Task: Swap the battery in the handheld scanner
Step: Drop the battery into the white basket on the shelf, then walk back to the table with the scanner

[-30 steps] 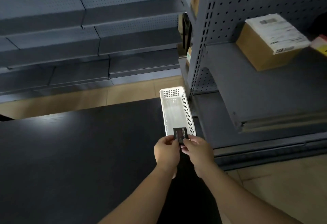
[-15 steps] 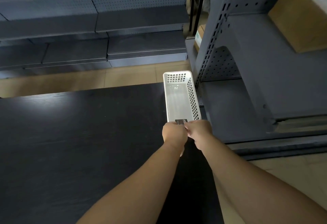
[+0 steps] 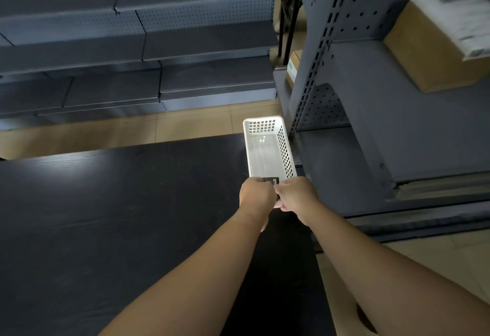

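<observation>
Both hands are meeting at the near end of a white basket (image 3: 267, 150), which is sitting on the dark bench (image 3: 106, 216) with its long axis running straight away from the person. The left hand (image 3: 256, 197) and the right hand (image 3: 297, 195) are closing together on a small dark flat thing (image 3: 271, 180), judged to be the battery, of which only the far edge and a pale label strip are showing above the knuckles. Fingers of both hands are curling inward around it, pinching it from the left and from the right; how much of it each one is holding is hidden by the backs of the hands.

The battery is lying just over the basket's near rim, at the very front of the hands, so the basket is stretching directly ahead of them. Both hands are equally near it, neither leading. The rest of the basket is looking empty. No scanner is showing anywhere in view, neither on the bench nor on the grey shelves (image 3: 397, 123) to the right, where a cardboard box (image 3: 429, 51) is resting. Whether the battery is going into the basket or coming out of it cannot be told from this view.
</observation>
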`<state>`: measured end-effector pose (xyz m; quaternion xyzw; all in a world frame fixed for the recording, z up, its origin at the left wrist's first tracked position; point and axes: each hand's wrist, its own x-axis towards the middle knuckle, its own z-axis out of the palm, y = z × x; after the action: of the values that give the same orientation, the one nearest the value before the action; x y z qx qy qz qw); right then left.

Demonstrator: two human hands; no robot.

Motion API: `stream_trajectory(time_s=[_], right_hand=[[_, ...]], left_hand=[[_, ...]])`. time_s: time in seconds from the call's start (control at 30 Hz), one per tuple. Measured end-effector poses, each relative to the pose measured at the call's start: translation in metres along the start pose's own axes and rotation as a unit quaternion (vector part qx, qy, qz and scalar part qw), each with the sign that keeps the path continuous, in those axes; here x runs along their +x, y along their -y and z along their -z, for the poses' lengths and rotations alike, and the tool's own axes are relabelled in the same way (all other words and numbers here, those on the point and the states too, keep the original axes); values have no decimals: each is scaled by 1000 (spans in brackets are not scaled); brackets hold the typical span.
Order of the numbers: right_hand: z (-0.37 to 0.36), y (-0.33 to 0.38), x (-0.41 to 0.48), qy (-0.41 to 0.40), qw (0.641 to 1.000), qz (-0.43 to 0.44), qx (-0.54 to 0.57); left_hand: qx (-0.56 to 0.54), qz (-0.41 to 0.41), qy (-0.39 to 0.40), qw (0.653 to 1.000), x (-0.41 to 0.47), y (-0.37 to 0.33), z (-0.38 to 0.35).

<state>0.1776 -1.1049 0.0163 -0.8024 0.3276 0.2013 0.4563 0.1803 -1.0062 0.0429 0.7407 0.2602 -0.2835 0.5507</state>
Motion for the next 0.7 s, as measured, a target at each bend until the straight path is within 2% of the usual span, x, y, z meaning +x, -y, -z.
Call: stream_trajectory(time_s=[0.1, 0.17, 0.3, 0.37, 0.4, 0.53, 0.7], right_hand=[[11, 21, -23, -22, 984, 103, -145], [19, 39, -39, -29, 958, 158, -236], [32, 73, -81, -39, 881, 242, -404], [35, 89, -101, -53, 848, 268, -455], [34, 96, -110, -56, 837, 277, -469], [20, 121, -136, -56, 789, 324, -519], [-34, 148, -162, -27, 737, 403, -542]], left_hand=[[106, -83, -21, 991, -15, -12, 29], [229, -134, -35, 963, -27, -22, 51], [478, -216, -71, 849, -52, -38, 96], [540, -232, -81, 805, -65, -43, 113], [554, -234, -85, 795, -71, -44, 121], [568, -235, -115, 781, -95, -44, 150], [518, -182, -180, 816, -131, -18, 204]])
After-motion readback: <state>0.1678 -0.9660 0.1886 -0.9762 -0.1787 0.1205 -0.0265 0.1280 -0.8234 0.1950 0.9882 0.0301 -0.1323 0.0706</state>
